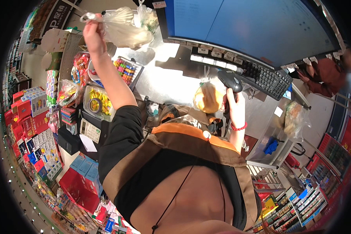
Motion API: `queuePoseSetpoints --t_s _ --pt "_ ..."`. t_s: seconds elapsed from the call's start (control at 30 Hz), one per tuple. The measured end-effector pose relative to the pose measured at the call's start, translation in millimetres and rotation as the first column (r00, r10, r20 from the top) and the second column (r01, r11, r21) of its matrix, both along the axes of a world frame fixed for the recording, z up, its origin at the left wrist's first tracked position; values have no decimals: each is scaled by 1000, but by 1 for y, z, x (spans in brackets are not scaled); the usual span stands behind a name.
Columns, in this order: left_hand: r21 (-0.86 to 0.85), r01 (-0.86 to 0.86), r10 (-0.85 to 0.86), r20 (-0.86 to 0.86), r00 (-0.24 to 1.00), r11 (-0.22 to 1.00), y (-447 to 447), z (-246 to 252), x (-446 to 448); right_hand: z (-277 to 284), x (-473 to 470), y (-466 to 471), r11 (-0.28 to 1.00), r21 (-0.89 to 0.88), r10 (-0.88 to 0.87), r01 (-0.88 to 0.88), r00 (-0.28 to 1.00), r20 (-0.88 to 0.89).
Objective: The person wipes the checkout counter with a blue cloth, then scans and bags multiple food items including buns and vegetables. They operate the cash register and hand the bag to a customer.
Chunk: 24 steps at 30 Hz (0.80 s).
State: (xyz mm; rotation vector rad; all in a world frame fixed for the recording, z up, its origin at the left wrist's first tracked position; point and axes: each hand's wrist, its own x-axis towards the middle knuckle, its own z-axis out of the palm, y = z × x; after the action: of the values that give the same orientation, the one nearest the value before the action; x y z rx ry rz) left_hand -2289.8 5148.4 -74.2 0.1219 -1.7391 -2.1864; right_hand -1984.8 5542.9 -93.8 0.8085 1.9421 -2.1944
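My left hand (95,38) reaches out to the far left and grips the knotted neck of a clear plastic bag (128,33). The bag holds something pale that cannot be made out. Behind it stands another tied plastic bag (148,17) with greenish contents. My right hand (235,102) holds a black handheld barcode scanner (231,80) by its handle. Left of the scanner, close to my apron, is a tied clear bag (207,98) with something yellow in it; my right fingertips are close to it, and contact cannot be told.
A large monitor (245,26) and a black keyboard (269,80) border the steel counter (161,80). Candy tubs (98,102) and a calculator (90,130) are at left. Another bag (294,122) lies right, near a person's maroon sleeve (324,77).
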Motion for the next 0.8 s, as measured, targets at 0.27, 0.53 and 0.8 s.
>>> queuePoseSetpoints --t_s 0.27,0.53,0.8 --pt "111 160 -154 -61 986 981 52 25 81 -11 36 0 989 -28 143 -143 989 29" --pt "109 276 -294 458 839 955 122 -109 147 -43 68 9 983 -54 178 -177 984 22" --pt "15 156 -143 485 863 988 102 -142 151 -122 1 -8 717 -695 100 -59 995 19"
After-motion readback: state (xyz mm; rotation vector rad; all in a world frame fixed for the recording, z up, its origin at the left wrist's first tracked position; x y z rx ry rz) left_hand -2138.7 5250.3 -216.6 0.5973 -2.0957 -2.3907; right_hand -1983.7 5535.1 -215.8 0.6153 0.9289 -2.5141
